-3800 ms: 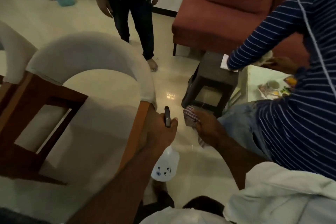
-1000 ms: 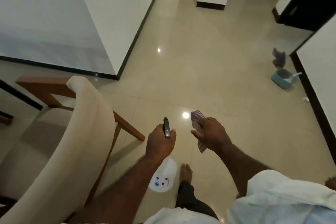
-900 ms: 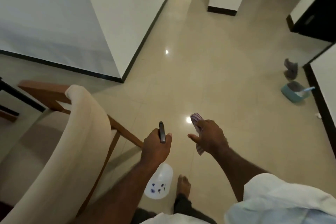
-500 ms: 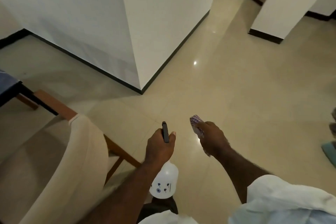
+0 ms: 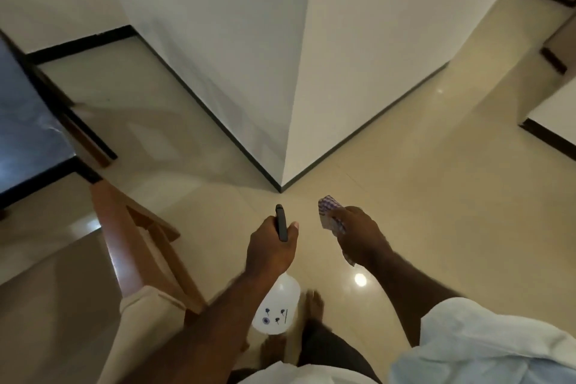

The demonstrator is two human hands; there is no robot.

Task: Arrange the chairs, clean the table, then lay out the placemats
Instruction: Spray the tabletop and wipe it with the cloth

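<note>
My left hand (image 5: 270, 251) grips the black trigger head of a white spray bottle (image 5: 276, 309) that hangs below it over the floor. My right hand (image 5: 358, 235) holds a checked cloth (image 5: 330, 215), bunched in its fingers. A chair (image 5: 131, 262) with a wooden frame and cream upholstery stands at my lower left, close to my left arm. The dark glossy table (image 5: 28, 134) shows at the far left edge, its corner just beyond the chair.
A white wall corner (image 5: 286, 103) with a black skirting juts toward me straight ahead. Beige tiled floor (image 5: 436, 196) opens to the right. More wall ends stand at the right edge. My bare feet show below the bottle.
The view has swung left: the wall corner now stands straight ahead and the dark table has come into sight. The chair has slid lower left. Both hands keep their holds.
</note>
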